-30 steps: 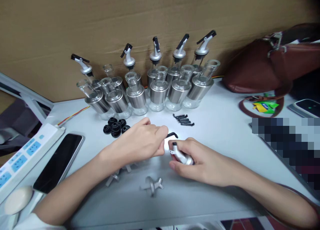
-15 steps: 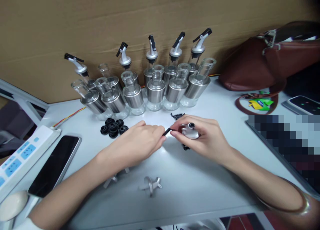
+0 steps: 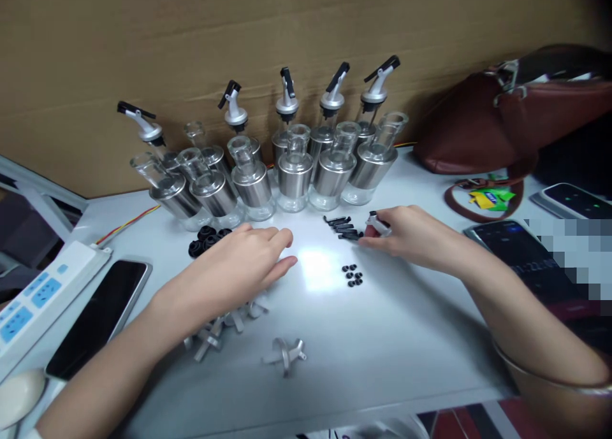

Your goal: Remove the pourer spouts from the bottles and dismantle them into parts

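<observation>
My right hand is closed around a silver pourer spout with a black tip. Its fingertips reach the near end of a small pile of black levers. My left hand hovers left of the bright patch on the table, thumb and fingers apart, with nothing visible between them. Behind it lie black ribbed stoppers, partly covered by the hand. Several silver spouts lie under the left forearm, and one more spout rests nearer the front. Small black caps are grouped below the levers.
Glass bottles with steel bands stand in rows at the back, some fitted with lever pourers. On the left are a power strip, a phone and a pale rounded object. A brown bag and another phone occupy the right.
My hands have moved apart. The right hand, still with the spout, has shifted right to the black levers; the left has moved left and released the black lever it was touching.
</observation>
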`<action>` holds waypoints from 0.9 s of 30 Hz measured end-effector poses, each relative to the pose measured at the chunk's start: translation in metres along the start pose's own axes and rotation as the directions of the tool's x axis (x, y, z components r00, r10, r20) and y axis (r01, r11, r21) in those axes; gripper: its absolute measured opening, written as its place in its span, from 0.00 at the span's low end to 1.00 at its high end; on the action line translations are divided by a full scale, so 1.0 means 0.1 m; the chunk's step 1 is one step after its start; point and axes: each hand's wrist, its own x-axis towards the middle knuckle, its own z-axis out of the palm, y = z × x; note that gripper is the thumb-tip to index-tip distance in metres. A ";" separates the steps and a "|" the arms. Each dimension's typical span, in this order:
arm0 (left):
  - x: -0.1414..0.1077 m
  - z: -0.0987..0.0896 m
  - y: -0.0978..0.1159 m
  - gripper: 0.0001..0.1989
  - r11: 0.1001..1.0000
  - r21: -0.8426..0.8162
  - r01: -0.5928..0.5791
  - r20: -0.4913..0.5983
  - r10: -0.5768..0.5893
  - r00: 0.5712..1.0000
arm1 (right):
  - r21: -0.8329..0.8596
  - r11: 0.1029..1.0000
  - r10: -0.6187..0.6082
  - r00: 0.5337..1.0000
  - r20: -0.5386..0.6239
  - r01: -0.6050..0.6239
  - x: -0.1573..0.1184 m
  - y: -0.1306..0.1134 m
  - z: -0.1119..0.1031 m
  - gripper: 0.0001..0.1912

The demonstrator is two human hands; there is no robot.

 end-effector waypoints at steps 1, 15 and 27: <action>0.00 0.00 0.00 0.13 1.000 -0.004 -0.002 0.001 0.002 1.000 | -0.010 1.000 0.000 1.000 0.006 0.000 0.00 -0.01 0.00 0.09; 0.01 -0.04 0.01 0.12 0.999 -0.034 0.021 0.051 -0.019 0.999 | -0.110 0.994 0.006 0.997 -0.072 -0.014 0.03 0.00 0.09 0.10; 0.01 0.05 0.05 0.21 0.998 -0.047 -0.044 -0.122 0.038 0.992 | 0.526 0.678 -0.421 0.857 -0.296 0.514 -0.25 -0.33 0.24 0.07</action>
